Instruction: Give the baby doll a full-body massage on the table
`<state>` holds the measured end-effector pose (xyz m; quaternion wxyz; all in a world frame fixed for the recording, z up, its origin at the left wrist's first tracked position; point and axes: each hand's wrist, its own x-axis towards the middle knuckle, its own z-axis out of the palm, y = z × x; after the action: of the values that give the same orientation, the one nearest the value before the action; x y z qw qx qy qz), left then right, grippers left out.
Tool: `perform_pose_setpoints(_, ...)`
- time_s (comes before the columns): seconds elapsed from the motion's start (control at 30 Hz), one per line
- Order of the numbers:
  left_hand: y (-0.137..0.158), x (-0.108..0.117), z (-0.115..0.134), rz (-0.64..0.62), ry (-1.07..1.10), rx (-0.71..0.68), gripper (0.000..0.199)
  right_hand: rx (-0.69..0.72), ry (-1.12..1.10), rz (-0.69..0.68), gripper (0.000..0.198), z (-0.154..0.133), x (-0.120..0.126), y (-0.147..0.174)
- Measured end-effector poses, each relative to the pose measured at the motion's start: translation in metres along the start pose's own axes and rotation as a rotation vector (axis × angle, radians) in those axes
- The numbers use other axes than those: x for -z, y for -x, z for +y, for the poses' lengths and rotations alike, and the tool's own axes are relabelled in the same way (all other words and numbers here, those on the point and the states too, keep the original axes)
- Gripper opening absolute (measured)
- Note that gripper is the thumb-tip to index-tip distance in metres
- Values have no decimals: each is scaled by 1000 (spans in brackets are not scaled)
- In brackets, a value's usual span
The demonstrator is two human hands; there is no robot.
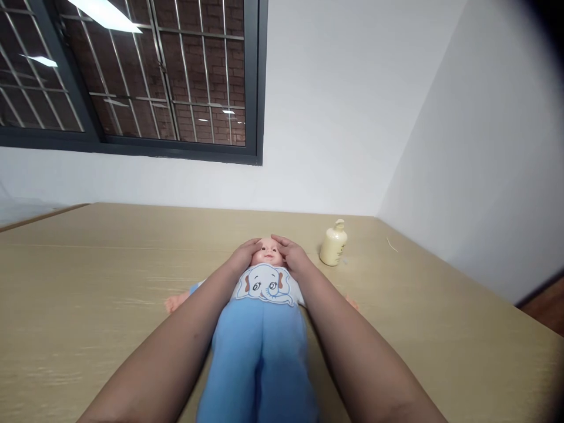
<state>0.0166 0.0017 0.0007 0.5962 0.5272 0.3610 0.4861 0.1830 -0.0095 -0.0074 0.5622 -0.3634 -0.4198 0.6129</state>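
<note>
A baby doll [262,352] lies on its back on the table, its head away from me and its legs toward me. It wears blue trousers and a white top with an elephant picture [265,286]. My left hand [245,254] rests against the left side of the doll's head [268,256], fingers stretched flat toward its forehead. On the other side my right hand [291,252] touches the head the same way, fingers extended over the brow. The doll's eyes and mouth show between my hands. My forearms partly cover its spread arms.
A cream pump bottle [333,245] stands on the wooden table [110,282] to the right of the doll's head. Farther right lies a thin pale strip [391,244]. Behind the table rise white walls [326,117] and a barred, dark-framed window [176,76].
</note>
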Motion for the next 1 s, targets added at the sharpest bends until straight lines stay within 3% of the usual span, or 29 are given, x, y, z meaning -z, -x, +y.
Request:
perform_pose_setpoints(0.13,2,0,0,50,34,-5,39,-43,-67,1,52,-3,-3,4)
perform_pose_setpoints(0.33,3,1,3,78,-201,-16,45,120,171,24,50,5,-1,-6)
perform_pose_setpoints(0.43,0,1,3,104,-272,21,50,135,204,41,51,9,1,-10)
perform_pose_setpoints(0.67,-1,0,2,81,-197,14,41,68,83,34,41,5,0,-7)
perform_pose_setpoints(0.87,-2,3,-1,38,-71,-10,42,-44,-71,-17,52,-4,-1,4)
perform_pose_setpoints(1.0,-1,2,-1,44,-72,-14,41,19,-5,-31,53,-2,-2,2)
